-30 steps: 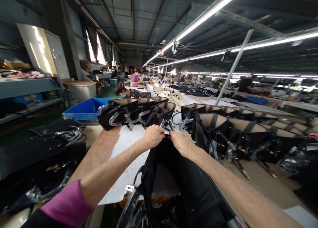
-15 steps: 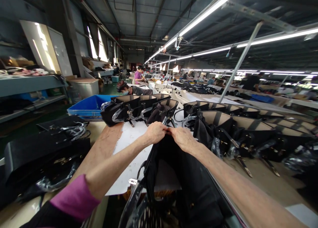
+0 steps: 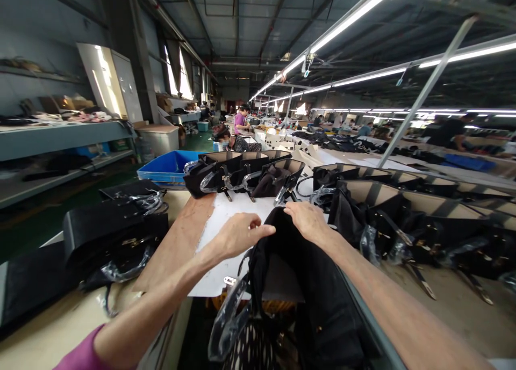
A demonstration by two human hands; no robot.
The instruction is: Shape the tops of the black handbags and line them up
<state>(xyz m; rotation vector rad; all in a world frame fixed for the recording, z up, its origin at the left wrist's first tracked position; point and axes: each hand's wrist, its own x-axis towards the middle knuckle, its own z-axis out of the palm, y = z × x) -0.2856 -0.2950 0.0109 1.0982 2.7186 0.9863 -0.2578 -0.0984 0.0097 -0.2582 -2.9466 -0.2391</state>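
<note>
A black handbag (image 3: 322,284) stands mouth-up in front of me, its dark inside showing. My right hand (image 3: 307,219) has its fingers over the far rim of the bag, with the thumb on the inner side. To the left of that rim is my left hand (image 3: 242,233), with thumb stretched out and fingers loosely bent, apart from the fabric or barely at its edge. A plastic-wrapped handle (image 3: 229,319) hangs at the bag's left side, and a small metal fitting (image 3: 230,280) shows near it. White paper (image 3: 217,241) lies on the table beyond.
Rows of black bags with beige linings (image 3: 423,209) line the right side. More black bags (image 3: 113,241) lie at the left. A blue bin (image 3: 167,168) stands behind the table, and a slanted metal post (image 3: 427,91) rises at the right. Co-workers are farther back.
Both hands were together at the bag's far rim. My left hand has come off it and moved left, its thumb spreading; my right hand stays at the rim. The view has turned left.
</note>
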